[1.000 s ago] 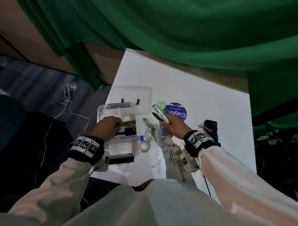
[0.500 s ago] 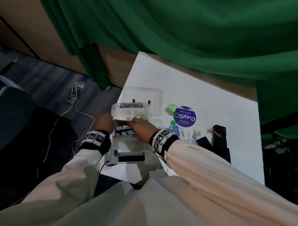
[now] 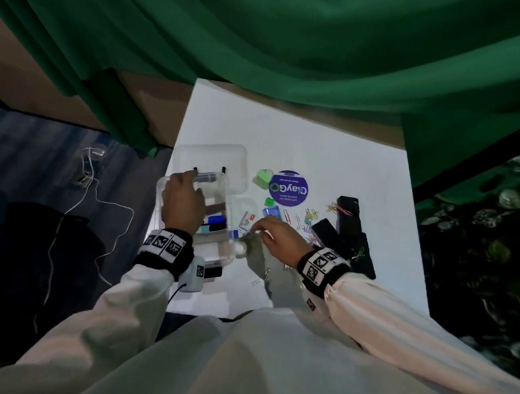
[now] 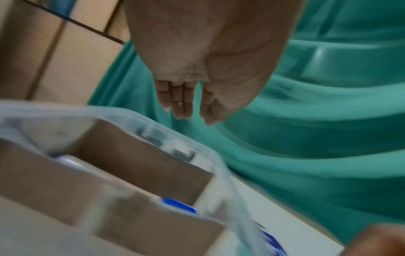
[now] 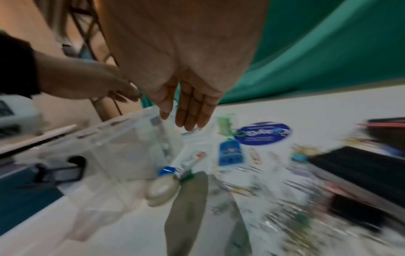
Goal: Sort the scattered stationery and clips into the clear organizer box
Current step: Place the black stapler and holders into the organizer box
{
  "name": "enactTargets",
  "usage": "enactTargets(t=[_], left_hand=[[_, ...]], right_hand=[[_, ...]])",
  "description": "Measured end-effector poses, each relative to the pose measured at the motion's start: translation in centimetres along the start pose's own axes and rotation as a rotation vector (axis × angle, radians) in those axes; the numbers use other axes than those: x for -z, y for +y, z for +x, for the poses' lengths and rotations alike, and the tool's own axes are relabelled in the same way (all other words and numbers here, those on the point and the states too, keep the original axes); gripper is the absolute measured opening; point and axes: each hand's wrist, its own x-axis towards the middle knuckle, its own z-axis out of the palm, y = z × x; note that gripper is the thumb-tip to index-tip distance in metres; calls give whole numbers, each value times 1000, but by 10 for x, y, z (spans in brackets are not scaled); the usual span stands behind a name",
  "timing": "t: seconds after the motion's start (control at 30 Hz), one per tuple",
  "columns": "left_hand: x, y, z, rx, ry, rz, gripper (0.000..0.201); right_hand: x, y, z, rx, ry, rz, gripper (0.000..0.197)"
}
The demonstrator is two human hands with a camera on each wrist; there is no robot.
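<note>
The clear organizer box [image 3: 226, 198] stands open at the table's left edge, with cardboard dividers [image 4: 142, 164] inside. A blue-capped marker [image 3: 216, 219] lies in it. My left hand [image 3: 186, 182] hovers over the box with fingers straight, reaching toward its far rim, and holds nothing [image 4: 186, 112]. My right hand [image 3: 258, 228] is just right of the box, over a tape roll [image 3: 240, 249] and loose clips [image 3: 265, 274]. Its fingers are straight and empty in the right wrist view [image 5: 181, 119]. A blue staple box [image 3: 271, 211] and coloured paper clips [image 3: 310, 215] lie beyond it.
The box lid [image 3: 212, 160] lies behind the box. A green eraser [image 3: 262, 177], a purple round sticker [image 3: 288, 188], rubber bands [image 3: 339, 208] and black blocks [image 3: 344, 240] sit to the right. A green curtain [image 3: 305, 46] hangs at the back. The floor drops off left of the table.
The right hand carried a marker into the box, then came back out empty to the right of it. The left hand moved from the box's left side to above it.
</note>
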Motion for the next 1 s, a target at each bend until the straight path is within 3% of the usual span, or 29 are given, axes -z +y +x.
enactTargets(t=[0.1, 0.17, 0.3, 0.37, 0.43, 0.5, 0.6, 0.7, 0.87, 1.0], left_hand=[[-29, 57, -12, -190, -101, -23, 34], [-54, 85, -21, -276, -202, -11, 30], [-108, 124, -39, -356, -471, 51, 30], [-131, 134, -46, -371, -570, 126, 32], [-151, 143, -53, -401, -647, 183, 33], [-167, 154, -60, -403, -701, 212, 33], [-184, 168, -68, -316, -735, 175, 31], [-191, 178, -72, -154, -763, 36, 31], [-190, 184, -75, 142, -670, -201, 51], [-190, 179, -69, 224, -665, -288, 41]], right_hand=[[17, 46, -25, -203, 27, -70, 14], [27, 72, -39, -319, 124, -149, 13], [54, 119, -66, -547, 363, -302, 19], [63, 134, -76, -656, 350, -350, 33], [64, 142, -80, -665, 284, -412, 51], [60, 142, -79, -569, 227, -492, 61], [49, 143, -79, -463, 129, -576, 66], [45, 149, -82, -503, 77, -526, 61], [47, 151, -79, -487, 118, -108, 55], [62, 152, -75, -377, 52, 104, 29]])
